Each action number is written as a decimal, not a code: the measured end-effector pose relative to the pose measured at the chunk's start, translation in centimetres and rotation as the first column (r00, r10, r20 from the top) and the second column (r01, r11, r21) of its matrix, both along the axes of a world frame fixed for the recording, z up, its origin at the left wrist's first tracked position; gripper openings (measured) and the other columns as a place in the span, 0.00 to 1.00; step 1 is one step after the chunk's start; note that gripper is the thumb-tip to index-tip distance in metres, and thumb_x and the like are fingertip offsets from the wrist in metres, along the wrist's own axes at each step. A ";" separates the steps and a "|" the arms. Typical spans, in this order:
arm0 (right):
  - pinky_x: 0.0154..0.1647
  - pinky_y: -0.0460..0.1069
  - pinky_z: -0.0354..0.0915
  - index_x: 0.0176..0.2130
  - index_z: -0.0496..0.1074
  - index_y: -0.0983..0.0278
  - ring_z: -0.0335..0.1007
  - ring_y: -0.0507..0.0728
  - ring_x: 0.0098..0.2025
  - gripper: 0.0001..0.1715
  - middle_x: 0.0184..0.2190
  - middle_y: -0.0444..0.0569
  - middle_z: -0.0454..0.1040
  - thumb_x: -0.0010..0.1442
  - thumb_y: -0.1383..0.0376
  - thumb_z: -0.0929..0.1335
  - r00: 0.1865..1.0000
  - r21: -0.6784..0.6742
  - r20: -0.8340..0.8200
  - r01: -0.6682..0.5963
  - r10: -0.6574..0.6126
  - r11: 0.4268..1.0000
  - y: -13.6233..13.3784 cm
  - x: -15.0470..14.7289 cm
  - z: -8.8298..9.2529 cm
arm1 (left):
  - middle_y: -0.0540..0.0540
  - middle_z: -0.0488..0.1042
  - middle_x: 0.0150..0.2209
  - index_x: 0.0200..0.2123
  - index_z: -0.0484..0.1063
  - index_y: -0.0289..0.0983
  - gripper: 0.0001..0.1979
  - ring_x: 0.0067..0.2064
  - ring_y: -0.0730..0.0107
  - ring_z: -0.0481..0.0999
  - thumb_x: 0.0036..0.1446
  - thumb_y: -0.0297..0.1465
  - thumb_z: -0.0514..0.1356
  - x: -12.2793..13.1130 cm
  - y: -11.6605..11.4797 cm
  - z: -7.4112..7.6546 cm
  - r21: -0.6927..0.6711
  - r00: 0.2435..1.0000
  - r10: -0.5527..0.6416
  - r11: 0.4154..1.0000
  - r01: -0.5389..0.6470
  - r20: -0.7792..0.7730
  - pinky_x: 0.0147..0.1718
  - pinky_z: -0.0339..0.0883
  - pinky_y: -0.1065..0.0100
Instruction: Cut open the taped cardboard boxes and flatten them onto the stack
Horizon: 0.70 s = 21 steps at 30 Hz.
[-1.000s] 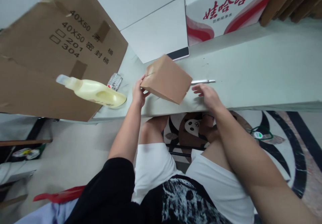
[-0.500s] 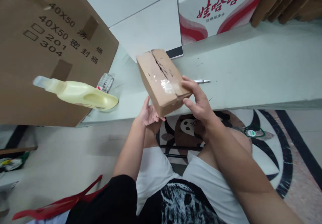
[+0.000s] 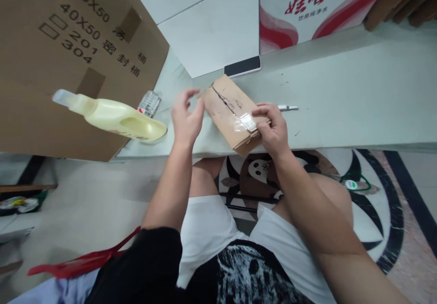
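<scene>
A small brown cardboard box (image 3: 230,113) sits at or just above the table's front edge, tilted in view. Clear tape shines on its top, and a dark slit runs along the top seam. My right hand (image 3: 271,126) grips the box's near right corner, thumb and fingers on either side. My left hand (image 3: 187,117) is raised by the far left corner, thumb and fingers apart and slightly blurred. Whether a fingertip touches that corner, I cannot tell. A slim utility knife (image 3: 288,108) lies just right of the box.
Behind the box are a dark phone-like object (image 3: 242,66), a white panel (image 3: 211,40) and a red-and-white carton (image 3: 307,17). At left, a pale yellow bottle (image 3: 126,119) and a clear small pack (image 3: 149,103) stand before a large carton (image 3: 64,76). The table (image 3: 358,90) extends right.
My left hand has let go of the box's underside and come up to its far left side. The box has been lowered and turned a little, with my right hand still on it.
</scene>
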State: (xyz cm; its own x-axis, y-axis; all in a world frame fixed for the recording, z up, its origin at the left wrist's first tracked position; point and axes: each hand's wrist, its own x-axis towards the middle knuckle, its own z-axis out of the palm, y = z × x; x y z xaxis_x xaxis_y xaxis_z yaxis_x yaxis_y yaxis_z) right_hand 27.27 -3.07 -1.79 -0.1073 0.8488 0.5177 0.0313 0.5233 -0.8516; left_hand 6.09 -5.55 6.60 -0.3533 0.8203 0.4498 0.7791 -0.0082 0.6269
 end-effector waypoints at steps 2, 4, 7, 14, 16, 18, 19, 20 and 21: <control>0.53 0.57 0.69 0.46 0.70 0.58 0.71 0.60 0.51 0.19 0.46 0.50 0.73 0.54 0.67 0.62 1.000 -0.034 0.021 -0.016 0.017 0.999 0.2 0.1 -0.2 | 0.46 0.76 0.54 0.45 0.74 0.44 0.11 0.60 0.60 0.72 0.59 0.31 0.59 0.7 3.2 0.8 -0.030 0.978 -0.125 0.992 0.122 -0.167 0.62 0.63 0.58; 0.51 0.55 0.70 0.53 0.66 0.58 0.72 0.59 0.50 0.26 0.49 0.50 0.73 0.55 0.68 0.60 0.998 -0.074 0.055 -0.019 0.023 0.997 0.5 0.6 -0.6 | 0.43 0.75 0.56 0.48 0.75 0.45 0.13 0.61 0.54 0.71 0.61 0.33 0.58 1.4 6.0 0.5 -0.196 0.955 -0.174 0.972 0.128 -0.242 0.63 0.62 0.53; 0.53 0.56 0.69 0.56 0.65 0.60 0.72 0.60 0.52 0.27 0.50 0.53 0.73 0.59 0.68 0.57 0.969 -0.108 0.238 0.088 -0.060 0.990 1.5 1.9 -1.0 | 0.42 0.75 0.55 0.56 0.72 0.48 0.19 0.60 0.48 0.72 0.62 0.37 0.57 1.9 8.4 -0.8 -0.358 0.952 -0.174 0.930 0.076 -0.250 0.62 0.61 0.48; 0.66 0.65 0.53 0.66 0.62 0.66 0.53 0.69 0.69 0.34 0.65 0.61 0.64 0.62 0.69 0.62 0.562 -0.061 0.817 0.300 -0.125 0.952 4.1 3.1 -1.7 | 0.46 0.73 0.59 0.62 0.66 0.54 0.23 0.63 0.48 0.69 0.65 0.42 0.52 1.9 7.7 -0.6 -0.448 0.937 -0.186 0.893 0.036 -0.296 0.64 0.57 0.50; 0.64 0.67 0.53 0.63 0.67 0.65 0.56 0.70 0.67 0.29 0.62 0.61 0.69 0.63 0.68 0.62 0.509 -0.081 0.856 0.301 -0.088 0.950 4.6 2.8 -2.0 | 0.46 0.73 0.59 0.62 0.66 0.54 0.23 0.63 0.48 0.68 0.65 0.42 0.51 2.1 7.6 -0.4 -0.458 0.939 -0.175 0.888 0.021 -0.296 0.64 0.58 0.50; 0.59 0.68 0.57 0.54 0.74 0.63 0.65 0.70 0.59 0.22 0.54 0.60 0.75 0.64 0.68 0.62 0.498 -0.081 0.861 0.333 -0.102 0.939 5.0 2.8 -2.4 | 0.46 0.73 0.58 0.61 0.68 0.54 0.23 0.61 0.48 0.69 0.64 0.41 0.53 2.1 7.8 -0.6 -0.439 0.949 -0.169 0.898 0.037 -0.266 0.63 0.59 0.49; 0.57 0.69 0.58 0.48 0.77 0.62 0.68 0.69 0.55 0.19 0.49 0.60 0.78 0.63 0.68 0.62 0.502 -0.077 0.856 0.360 -0.124 0.930 5.2 3.0 -2.7 | 0.45 0.74 0.57 0.60 0.69 0.54 0.22 0.61 0.47 0.69 0.63 0.41 0.54 2.0 7.9 -0.8 -0.419 0.956 -0.167 0.906 0.052 -0.242 0.62 0.59 0.49; 0.55 0.69 0.59 0.42 0.79 0.62 0.70 0.68 0.51 0.15 0.44 0.60 0.79 0.62 0.69 0.63 0.512 -0.073 0.846 0.392 -0.152 0.917 5.4 3.2 -3.0 | 0.45 0.74 0.56 0.59 0.70 0.53 0.22 0.60 0.46 0.70 0.62 0.40 0.56 1.9 8.1 -1.1 -0.396 0.962 -0.167 0.916 0.070 -0.217 0.62 0.59 0.48; 0.54 0.70 0.59 0.36 0.79 0.62 0.71 0.67 0.47 0.12 0.38 0.58 0.79 0.61 0.69 0.65 0.531 -0.070 0.827 0.424 -0.185 0.903 5.7 3.7 -3.3 | 0.45 0.75 0.55 0.58 0.71 0.52 0.22 0.60 0.45 0.70 0.60 0.40 0.57 1.7 8.3 -1.4 -0.371 0.967 -0.167 0.925 0.085 -0.194 0.62 0.59 0.47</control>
State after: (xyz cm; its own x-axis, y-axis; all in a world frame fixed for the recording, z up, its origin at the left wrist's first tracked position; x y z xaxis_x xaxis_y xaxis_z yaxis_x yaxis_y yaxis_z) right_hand 30.93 2.63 -5.08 -0.0771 0.9870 0.1409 0.8631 0.1368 -0.4861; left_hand 7.80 2.75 5.16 -0.1627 0.9715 0.1727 0.9038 0.0765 0.4210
